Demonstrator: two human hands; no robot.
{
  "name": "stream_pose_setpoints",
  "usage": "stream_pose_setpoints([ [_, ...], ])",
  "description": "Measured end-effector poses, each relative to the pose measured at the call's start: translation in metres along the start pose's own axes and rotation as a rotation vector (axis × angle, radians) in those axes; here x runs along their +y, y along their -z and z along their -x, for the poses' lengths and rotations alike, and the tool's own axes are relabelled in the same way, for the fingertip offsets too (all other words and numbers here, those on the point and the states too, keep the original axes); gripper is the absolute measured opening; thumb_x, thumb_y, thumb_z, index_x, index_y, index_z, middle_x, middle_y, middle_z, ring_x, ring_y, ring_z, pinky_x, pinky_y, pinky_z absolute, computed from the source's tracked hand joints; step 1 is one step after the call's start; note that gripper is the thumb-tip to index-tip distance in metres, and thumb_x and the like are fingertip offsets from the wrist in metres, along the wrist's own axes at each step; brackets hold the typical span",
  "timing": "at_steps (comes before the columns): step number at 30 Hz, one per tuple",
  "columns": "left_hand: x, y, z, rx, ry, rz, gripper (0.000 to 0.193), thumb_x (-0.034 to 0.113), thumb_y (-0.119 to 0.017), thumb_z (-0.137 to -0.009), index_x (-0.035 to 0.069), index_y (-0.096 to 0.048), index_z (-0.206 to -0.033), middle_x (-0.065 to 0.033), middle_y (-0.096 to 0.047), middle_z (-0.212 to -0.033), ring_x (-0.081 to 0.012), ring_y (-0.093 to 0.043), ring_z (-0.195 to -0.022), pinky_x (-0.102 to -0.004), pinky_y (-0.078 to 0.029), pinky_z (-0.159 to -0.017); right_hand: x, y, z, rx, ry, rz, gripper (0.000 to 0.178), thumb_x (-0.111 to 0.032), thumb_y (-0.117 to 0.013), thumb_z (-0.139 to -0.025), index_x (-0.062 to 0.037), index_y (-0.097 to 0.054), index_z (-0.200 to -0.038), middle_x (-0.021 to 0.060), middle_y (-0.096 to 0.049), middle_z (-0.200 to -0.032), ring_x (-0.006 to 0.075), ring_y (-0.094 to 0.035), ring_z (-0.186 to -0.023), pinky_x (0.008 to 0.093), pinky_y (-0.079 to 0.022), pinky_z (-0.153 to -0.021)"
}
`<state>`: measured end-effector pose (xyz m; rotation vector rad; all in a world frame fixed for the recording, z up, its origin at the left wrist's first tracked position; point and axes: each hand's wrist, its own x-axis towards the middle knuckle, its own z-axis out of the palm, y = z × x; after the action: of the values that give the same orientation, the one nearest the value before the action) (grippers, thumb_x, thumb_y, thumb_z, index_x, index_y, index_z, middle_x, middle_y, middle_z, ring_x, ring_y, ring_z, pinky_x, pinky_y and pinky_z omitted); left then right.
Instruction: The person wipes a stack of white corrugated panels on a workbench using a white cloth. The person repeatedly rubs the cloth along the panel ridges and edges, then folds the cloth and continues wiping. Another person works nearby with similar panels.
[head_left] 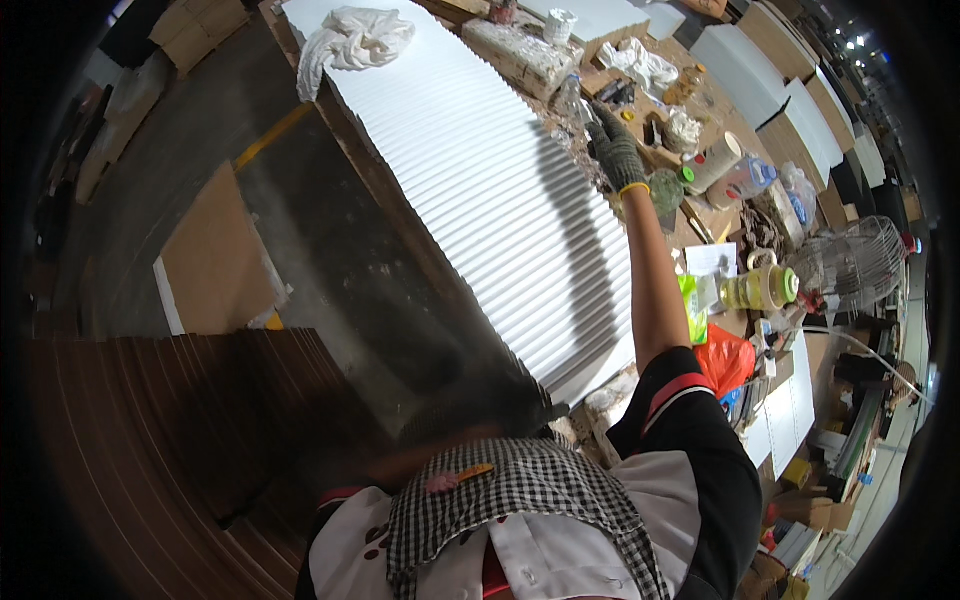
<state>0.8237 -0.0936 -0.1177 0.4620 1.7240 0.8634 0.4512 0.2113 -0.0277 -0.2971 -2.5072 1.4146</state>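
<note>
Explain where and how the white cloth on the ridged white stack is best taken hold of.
Probably by the bunched folds of the cloth, coming from above and the wearer's side: they stand up from the stack, giving plenty to gather. The looser left end, draping at the stack's edge, would likely leave the bulk trailing.

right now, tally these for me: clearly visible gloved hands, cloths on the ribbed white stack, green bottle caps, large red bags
clearly visible gloved hands (right hand): 1
cloths on the ribbed white stack: 1
green bottle caps: 2
large red bags: 1
total: 5
</note>
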Motion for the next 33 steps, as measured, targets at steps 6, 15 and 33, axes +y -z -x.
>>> stream_pose_setpoints([
  [6, -0.003, -0.009, -0.005, 0.009, -0.007, -0.074, 0.068, 0.059, -0.056, -0.109, -0.005, -0.075, -0.121, -0.0277, -0.076, -0.113, -0.0348, -0.072, -0.103, -0.0468, -0.056, -0.092, -0.086, -0.031, 0.198, -0.273, 0.314, 0.385, 0.043, -0.026, -0.067, -0.109, -0.0157, -0.066, -0.150, 0.0138, -0.069, -0.095, 0.0246, -0.072, -0.090, 0.0415, -0.060, -0.081],
  [15, -0.011, -0.018, -0.015, -0.072, -0.133, -0.572, 0.052, 0.044, -0.058, -0.112, -0.003, -0.073, -0.130, -0.0243, -0.076, -0.105, -0.0347, -0.072, -0.099, -0.0465, -0.058, -0.092, 0.018, 0.046, 0.145, -0.099, -0.050, 0.607, 0.029, -0.040, -0.061, -0.109, -0.0218, -0.083, -0.104, 0.0151, -0.077, -0.084, 0.0304, -0.074, -0.076, 0.0485, -0.059, -0.074],
  [33, 0.009, -0.005, 0.011, 0.072, 0.031, 0.109, 0.076, 0.062, -0.065, -0.103, -0.013, -0.076, -0.113, -0.0282, -0.077, -0.105, -0.0354, -0.073, -0.099, -0.0463, -0.057, -0.092, 0.023, 0.056, 0.126, 0.060, 0.174, 0.700, 0.022, -0.026, -0.066, -0.105, -0.0192, -0.081, -0.120, 0.0146, -0.078, -0.092, 0.0295, -0.074, -0.081, 0.0464, -0.059, -0.076],
])
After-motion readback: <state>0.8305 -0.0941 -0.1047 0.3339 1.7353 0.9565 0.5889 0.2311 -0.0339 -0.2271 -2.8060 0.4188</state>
